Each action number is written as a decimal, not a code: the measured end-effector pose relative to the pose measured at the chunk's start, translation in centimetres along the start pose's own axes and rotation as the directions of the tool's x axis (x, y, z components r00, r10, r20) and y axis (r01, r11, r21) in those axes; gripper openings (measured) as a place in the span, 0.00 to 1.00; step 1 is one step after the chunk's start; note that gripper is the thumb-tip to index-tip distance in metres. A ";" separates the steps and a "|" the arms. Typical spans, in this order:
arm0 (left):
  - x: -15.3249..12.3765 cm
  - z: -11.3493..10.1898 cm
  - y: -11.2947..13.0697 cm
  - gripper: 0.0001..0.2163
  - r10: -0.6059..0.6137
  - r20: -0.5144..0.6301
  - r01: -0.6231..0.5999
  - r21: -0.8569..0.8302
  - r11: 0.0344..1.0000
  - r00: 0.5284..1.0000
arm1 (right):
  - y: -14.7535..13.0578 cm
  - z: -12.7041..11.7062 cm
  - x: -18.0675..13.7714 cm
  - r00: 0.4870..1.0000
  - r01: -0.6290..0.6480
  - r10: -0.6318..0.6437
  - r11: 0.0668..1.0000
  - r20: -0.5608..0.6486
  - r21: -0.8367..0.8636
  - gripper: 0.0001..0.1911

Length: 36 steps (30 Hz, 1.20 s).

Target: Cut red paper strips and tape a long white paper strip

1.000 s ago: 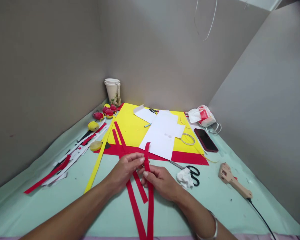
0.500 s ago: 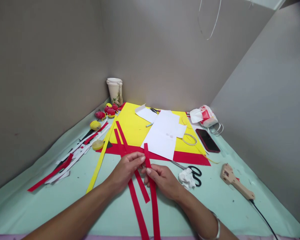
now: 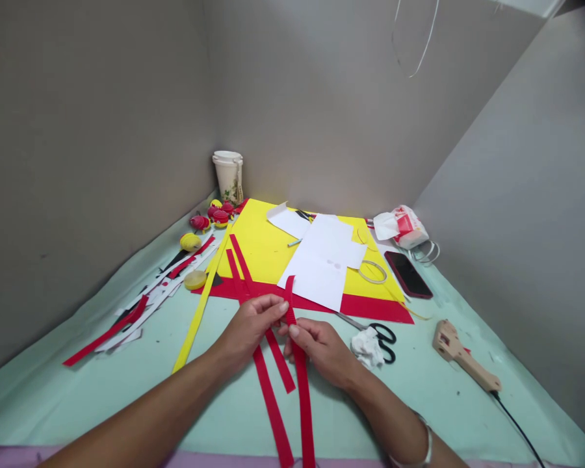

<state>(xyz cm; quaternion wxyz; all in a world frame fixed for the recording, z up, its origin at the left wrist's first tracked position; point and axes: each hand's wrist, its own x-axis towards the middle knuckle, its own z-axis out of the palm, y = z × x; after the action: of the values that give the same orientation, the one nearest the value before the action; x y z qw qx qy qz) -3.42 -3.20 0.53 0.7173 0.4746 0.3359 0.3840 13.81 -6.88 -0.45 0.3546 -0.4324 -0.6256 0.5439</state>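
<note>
My left hand [image 3: 251, 328] and my right hand [image 3: 319, 348] meet at the middle of the table, both pinching a ribbed red paper strip [image 3: 302, 390]. The strip's top end sticks up a little above my fingertips and the rest runs down towards me. Two more red strips [image 3: 268, 390] lie flat under my hands. Just beyond them lies a white sheet [image 3: 322, 266] on a yellow sheet [image 3: 258, 250] that rests on a red sheet [image 3: 370, 305].
Black-handled scissors [image 3: 380, 338] and a crumpled tissue [image 3: 365, 344] lie right of my hands. A glue gun [image 3: 461, 361] with its cord, a phone [image 3: 407, 273], a tissue pack [image 3: 400, 227], a paper cup [image 3: 227, 175], rolled paper pieces [image 3: 209, 218] and scrap strips [image 3: 141, 302] lie around.
The strip's free top end has become shorter above my fingers as my hands work along it. The view has shifted slightly.
</note>
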 end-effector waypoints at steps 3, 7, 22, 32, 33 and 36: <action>0.0 0.0 0.1 0.12 -0.006 0.032 0.006 -0.001 1.000 0.999 | -0.2 -0.1 0.0 1.000 -0.010 0.010 0.999 0.004 0.037 0.24; 0.1 0.0 0.1 0.12 -0.016 0.018 0.016 0.010 1.000 1.000 | -0.7 -0.2 0.0 0.999 -0.037 0.037 0.998 -0.002 0.049 0.28; 0.0 0.6 0.5 0.15 -0.008 -0.023 0.007 -0.045 0.999 1.000 | -0.4 -0.1 0.1 0.998 -0.061 0.062 0.998 -0.021 0.002 0.27; 0.0 0.4 0.6 0.13 -0.043 -0.016 0.043 -0.028 0.999 0.999 | -0.9 -0.1 0.1 0.998 -0.061 0.060 0.997 0.016 0.056 0.28; 0.0 0.4 0.7 0.13 -0.045 -0.011 0.045 -0.040 0.998 0.999 | -1.0 -0.2 0.1 0.998 -0.069 0.068 0.996 0.016 0.063 0.29; 0.0 0.4 0.7 0.13 -0.041 0.024 0.043 -0.078 0.996 0.999 | -1.1 -0.4 0.1 0.996 -0.088 0.087 0.989 0.021 0.115 0.29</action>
<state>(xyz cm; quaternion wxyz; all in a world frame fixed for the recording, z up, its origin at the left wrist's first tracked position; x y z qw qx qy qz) -3.25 -3.23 1.33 0.7470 0.4433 0.3223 0.3762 13.93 -6.68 0.66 0.3501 -0.4339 -0.5761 0.5977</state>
